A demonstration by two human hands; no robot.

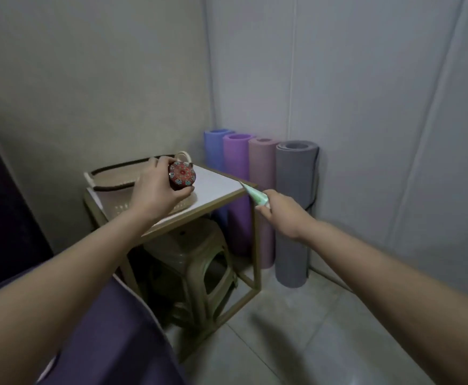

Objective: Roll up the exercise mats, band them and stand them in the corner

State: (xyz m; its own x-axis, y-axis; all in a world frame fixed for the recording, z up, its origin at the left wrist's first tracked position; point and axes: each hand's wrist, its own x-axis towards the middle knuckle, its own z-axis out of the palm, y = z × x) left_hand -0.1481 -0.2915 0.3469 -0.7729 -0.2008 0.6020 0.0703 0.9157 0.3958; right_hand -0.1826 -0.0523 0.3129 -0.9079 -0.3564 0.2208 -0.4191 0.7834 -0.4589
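Standing upright side by side in the corner are the rolled grey mat (294, 207), pink mat (262, 179), purple mat (234, 168) and blue mat (213, 151). Over the worktop (216, 187) beside them, the left hand (155, 190) curls its fingers round a red patterned tin (182, 175). The right hand (282, 215) pinches a pale green tube (256, 194), its print too blurred to read.

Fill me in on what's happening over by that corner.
A person stands at a small table. The left hand grips a round patterned tin just above the basket on it. The right hand holds a pale green tube near the table's corner. Four rolled mats, blue mat, purple mat, pink mat and grey mat, already stand upright in the room's corner.
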